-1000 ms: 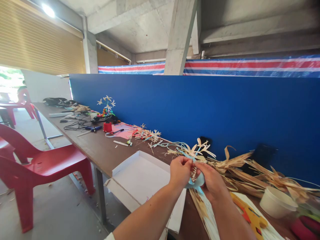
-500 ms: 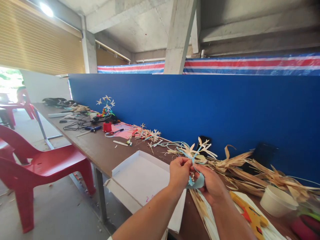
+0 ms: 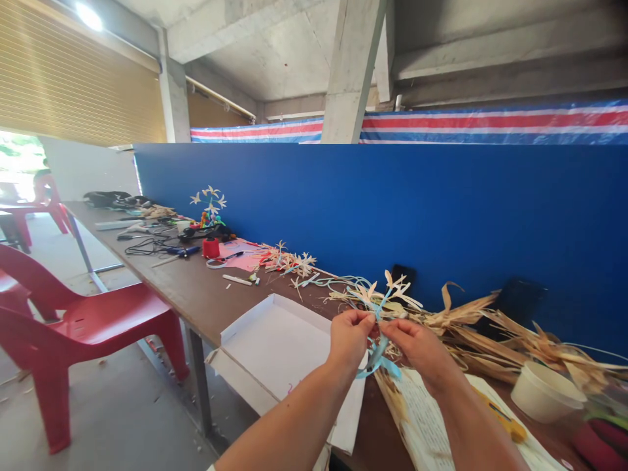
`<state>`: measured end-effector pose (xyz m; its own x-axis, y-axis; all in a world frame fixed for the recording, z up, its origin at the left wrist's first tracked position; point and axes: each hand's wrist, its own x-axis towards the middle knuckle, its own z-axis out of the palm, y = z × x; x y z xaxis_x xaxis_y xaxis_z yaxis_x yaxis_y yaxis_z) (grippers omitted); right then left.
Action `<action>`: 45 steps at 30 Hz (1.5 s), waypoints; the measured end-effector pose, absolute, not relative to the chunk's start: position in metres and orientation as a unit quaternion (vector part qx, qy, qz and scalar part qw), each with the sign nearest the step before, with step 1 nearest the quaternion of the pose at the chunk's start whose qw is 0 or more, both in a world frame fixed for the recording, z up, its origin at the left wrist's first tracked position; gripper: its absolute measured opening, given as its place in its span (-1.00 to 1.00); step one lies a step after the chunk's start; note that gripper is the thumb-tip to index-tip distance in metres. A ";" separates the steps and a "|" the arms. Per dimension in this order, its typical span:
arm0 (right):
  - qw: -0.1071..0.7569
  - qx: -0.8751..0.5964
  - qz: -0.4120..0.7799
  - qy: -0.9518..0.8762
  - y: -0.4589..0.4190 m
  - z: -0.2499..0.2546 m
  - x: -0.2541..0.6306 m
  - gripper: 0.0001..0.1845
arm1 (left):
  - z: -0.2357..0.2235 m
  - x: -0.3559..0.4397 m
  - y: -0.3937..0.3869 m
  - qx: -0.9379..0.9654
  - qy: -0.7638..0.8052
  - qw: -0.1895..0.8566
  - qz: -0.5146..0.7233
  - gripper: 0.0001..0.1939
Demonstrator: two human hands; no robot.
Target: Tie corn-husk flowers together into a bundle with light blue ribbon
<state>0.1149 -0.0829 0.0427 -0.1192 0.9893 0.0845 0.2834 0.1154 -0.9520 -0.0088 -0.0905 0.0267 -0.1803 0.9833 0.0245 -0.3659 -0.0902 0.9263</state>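
Observation:
My left hand pinches the light blue stem of a handmade flower with cream petals, held upright above the table. Close beside it, my right hand is closed at the fingertips on the same stem, where a light blue strip is wound. The strip's loose end hangs in loops below both hands. My fingers hide the exact spot where strip and stem meet. Under my left forearm lies a white cardboard tray. A written sheet lies beneath my right wrist.
A yellow glue gun, partly behind my right forearm, and a white cup are at the right. Dried husks lie along the blue partition. Farther left are a red spool and finished flowers. A red chair stands left.
My right hand has turned and opened its lower fingers away from the strip, which now hangs looser below. The flower has shifted slightly left. My right forearm covers more of the glue gun.

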 end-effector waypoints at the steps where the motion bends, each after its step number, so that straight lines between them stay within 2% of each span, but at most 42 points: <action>1: 0.414 -0.517 0.409 -0.628 -0.082 0.043 0.116 -0.66 | 0.027 -0.009 -0.091 0.367 0.423 0.527 0.640 -0.90; 7: 0.401 -0.540 0.367 -0.642 -0.082 0.043 0.117 -0.69 | 0.024 -0.010 -0.089 0.376 0.426 0.524 0.635 -0.88; 10: 0.428 -0.546 0.380 -0.612 -0.084 0.040 0.114 -0.70 | 0.023 -0.010 -0.088 0.383 0.433 0.517 0.631 -0.88; 13: 0.457 -0.513 0.456 -0.566 -0.089 0.042 0.112 -0.64 | 0.024 -0.011 -0.089 0.390 0.434 0.516 0.627 -0.89; 18: 0.446 -0.435 0.580 -0.525 -0.098 0.053 0.111 -0.53 | 0.024 -0.013 -0.092 0.399 0.428 0.518 0.624 -0.89; 29: 0.485 -0.481 0.535 -0.497 -0.087 0.049 0.108 -0.57 | 0.013 -0.007 -0.087 0.429 0.446 0.479 0.622 -0.89; 38: 0.450 -0.495 0.522 -0.529 -0.086 0.045 0.117 -0.73 | 0.006 -0.008 -0.086 0.461 0.462 0.434 0.621 -0.86; 45: 0.456 -0.505 0.543 -0.492 -0.092 0.053 0.111 -0.83 | 0.002 -0.009 -0.085 0.472 0.474 0.421 0.613 -0.88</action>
<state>0.1110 -0.0923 0.0531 -0.0728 0.9924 -0.0996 0.0015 -0.0997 -0.9950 -0.0086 -0.0846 0.0023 -0.2005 0.9633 0.1782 -0.0686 -0.1952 0.9784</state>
